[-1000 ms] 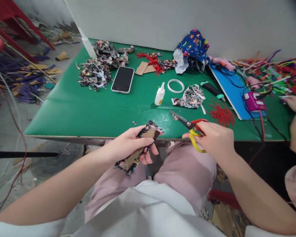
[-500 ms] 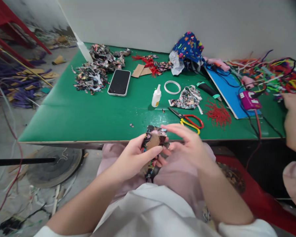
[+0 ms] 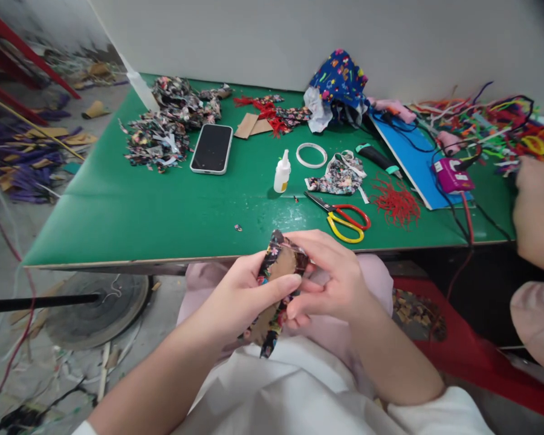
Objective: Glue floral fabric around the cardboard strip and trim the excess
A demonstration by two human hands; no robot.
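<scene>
Over my lap, just off the table's front edge, is a piece of brown cardboard wrapped in black floral fabric (image 3: 283, 263). My left hand (image 3: 242, 293) is closed on it, the thumb pressed across the bare cardboard. At its right edge my right hand (image 3: 333, 275) is closed too, fingertips on the folded fabric; some fingers are hidden behind. A loose fabric end hangs below. On the table beyond lie scissors (image 3: 347, 222) with red and yellow handles, a small white glue bottle (image 3: 281, 175), a roll of tape (image 3: 311, 155) and a patterned fabric scrap (image 3: 338, 175).
The green table (image 3: 163, 211) also bears fabric scraps (image 3: 158, 142), a phone (image 3: 212, 148), a cutter (image 3: 378, 160), red threads (image 3: 395, 202), a blue board (image 3: 412, 157) and a purple power box (image 3: 453, 175) with cables. Another person's arm (image 3: 535, 211) is at the right.
My right hand has come in from slightly apart and now grips the piece's right edge. The piece has tilted, its lower end swinging toward me. The view has shifted slightly.
</scene>
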